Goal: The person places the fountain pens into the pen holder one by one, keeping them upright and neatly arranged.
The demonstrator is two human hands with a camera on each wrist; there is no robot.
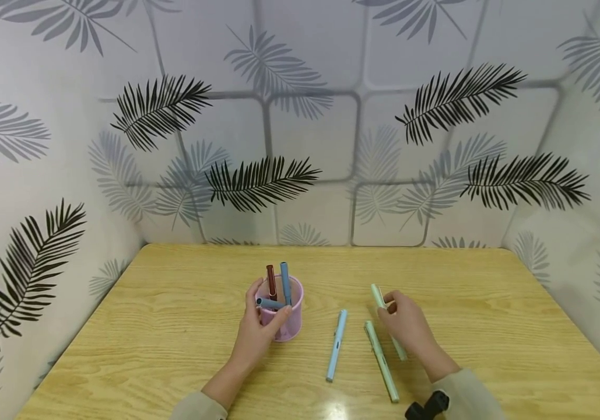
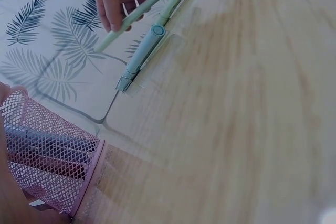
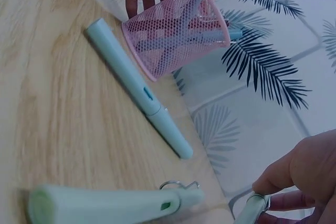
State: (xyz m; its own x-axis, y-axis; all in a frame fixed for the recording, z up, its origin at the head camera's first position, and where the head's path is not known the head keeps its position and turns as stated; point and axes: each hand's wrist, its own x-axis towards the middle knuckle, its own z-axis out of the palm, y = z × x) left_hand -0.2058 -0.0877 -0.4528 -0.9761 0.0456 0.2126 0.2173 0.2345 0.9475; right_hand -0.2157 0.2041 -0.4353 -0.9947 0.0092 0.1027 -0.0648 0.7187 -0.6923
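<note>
My left hand [image 1: 256, 332] grips a pink mesh pen cup [image 1: 293, 324] standing on the table, the thumb across its near side. Inside the cup are a dark red pen [image 1: 270, 277], an upright blue pen [image 1: 284, 277] and a blue-grey pen [image 1: 268, 303] leaning left. My right hand [image 1: 410, 324] pinches a light green pen [image 1: 377, 294], which looks raised off the table in the left wrist view. Beside that hand lies a second green pen [image 1: 382, 361], its clip showing in the right wrist view. Between the cup and the green pens rests a light blue pen [image 1: 337, 345].
The wood-grain table [image 1: 184, 326] runs back to a wall [image 1: 310, 140] covered in a leaf pattern. Similar patterned surfaces border the table at left and right. A black device [image 1: 428, 404] sits at the right wrist, near the sleeve.
</note>
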